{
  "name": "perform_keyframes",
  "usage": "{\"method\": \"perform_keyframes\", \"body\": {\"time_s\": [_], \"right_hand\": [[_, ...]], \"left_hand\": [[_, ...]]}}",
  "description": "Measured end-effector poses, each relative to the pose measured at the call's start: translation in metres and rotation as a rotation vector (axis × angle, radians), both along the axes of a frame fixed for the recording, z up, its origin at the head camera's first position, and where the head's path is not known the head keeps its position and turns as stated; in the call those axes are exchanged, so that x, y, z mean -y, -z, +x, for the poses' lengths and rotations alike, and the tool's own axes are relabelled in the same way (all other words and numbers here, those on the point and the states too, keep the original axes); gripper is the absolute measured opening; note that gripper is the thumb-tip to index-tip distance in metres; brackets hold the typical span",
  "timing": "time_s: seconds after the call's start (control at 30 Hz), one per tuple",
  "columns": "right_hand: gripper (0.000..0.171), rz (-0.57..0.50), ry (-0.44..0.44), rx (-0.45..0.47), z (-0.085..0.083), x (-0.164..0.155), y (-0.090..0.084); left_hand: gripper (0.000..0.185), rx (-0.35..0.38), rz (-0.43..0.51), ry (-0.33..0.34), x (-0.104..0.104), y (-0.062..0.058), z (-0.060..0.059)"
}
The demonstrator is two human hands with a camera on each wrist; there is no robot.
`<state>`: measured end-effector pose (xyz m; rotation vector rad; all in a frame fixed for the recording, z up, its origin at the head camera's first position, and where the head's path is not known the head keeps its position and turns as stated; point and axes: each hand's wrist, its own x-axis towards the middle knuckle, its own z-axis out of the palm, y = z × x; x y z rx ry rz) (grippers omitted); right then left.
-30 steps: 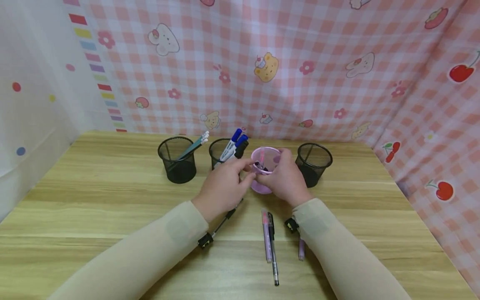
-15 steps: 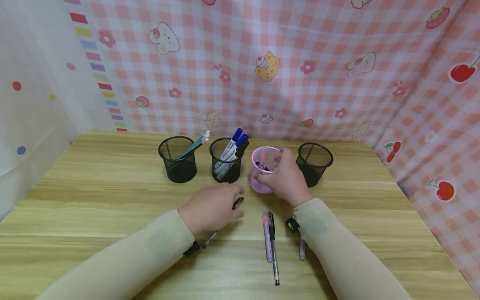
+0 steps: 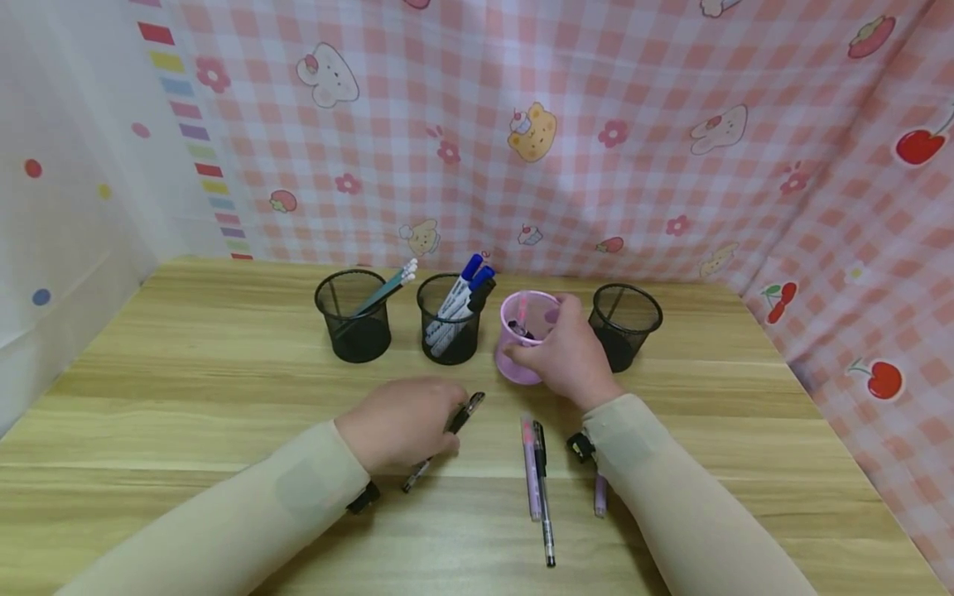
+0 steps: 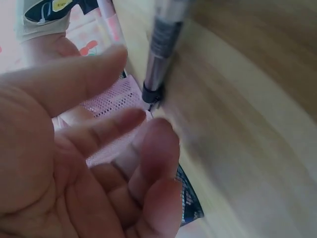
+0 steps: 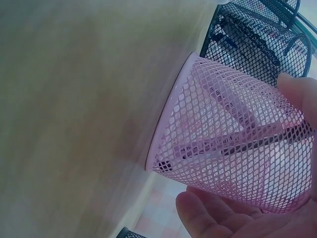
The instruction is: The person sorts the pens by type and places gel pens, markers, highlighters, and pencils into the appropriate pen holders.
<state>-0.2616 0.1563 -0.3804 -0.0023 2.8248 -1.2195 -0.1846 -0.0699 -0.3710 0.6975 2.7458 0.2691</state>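
My right hand (image 3: 575, 358) grips the pink mesh pen holder (image 5: 233, 144), thumb on one side and fingers on the other. Through its mesh show a pink highlighter and dark pens. Over a black gel pen (image 3: 468, 409) lying aslant on the table, my left hand (image 3: 406, 420) hovers with thumb and fingers spread apart. The left wrist view shows that pen (image 4: 161, 44) just beyond the fingertips, with nothing between them. Between my arms lie a purple-and-pink highlighter (image 3: 531, 472) and a second black gel pen (image 3: 545, 497), side by side.
A black mesh holder (image 3: 361, 339) with teal pencils stands at back left. Beside it, another black mesh holder (image 3: 450, 343) contains blue- and black-capped markers. A third black holder (image 3: 623, 331) stands behind my right hand. A purple pen end (image 3: 599, 497) shows beside my right sleeve.
My left hand has moved from the pink pen holder down and left to the black gel pen on the table. My right hand has stayed on the holder.
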Motion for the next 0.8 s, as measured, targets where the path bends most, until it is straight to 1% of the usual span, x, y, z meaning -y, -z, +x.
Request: {"method": "perform_keyframes", "body": {"time_s": [0.13, 0.23, 0.3, 0.43, 0.53, 0.7, 0.8], "right_hand": [[0.108, 0.0, -0.003, 0.0, 0.0, 0.0, 0.0], [0.108, 0.006, -0.003, -0.007, 0.0, -0.001, 0.001], [0.107, 0.011, -0.001, -0.015, 0.0, -0.001, 0.001], [0.107, 0.02, 0.0, -0.027, 0.0, -0.001, 0.0], [0.107, 0.016, 0.001, -0.024, 0.0, -0.001, 0.0], [0.108, 0.013, 0.005, -0.021, 0.0, -0.001, 0.001], [0.108, 0.011, 0.008, -0.017, 0.0, 0.0, 0.001]], "left_hand": [[0.055, 0.019, -0.031, 0.032, 0.004, 0.0, 0.006], [0.058, 0.022, -0.022, 0.033, 0.006, 0.0, 0.009], [0.057, 0.02, -0.016, 0.05, 0.006, 0.0, 0.012], [0.05, 0.053, -0.019, 0.096, 0.005, 0.001, 0.019], [0.041, 0.059, -0.027, 0.102, 0.005, 0.002, 0.022], [0.025, 0.026, -0.007, 0.094, 0.006, 0.004, 0.023], [0.02, 0.008, 0.016, 0.097, 0.008, 0.005, 0.023]]}}
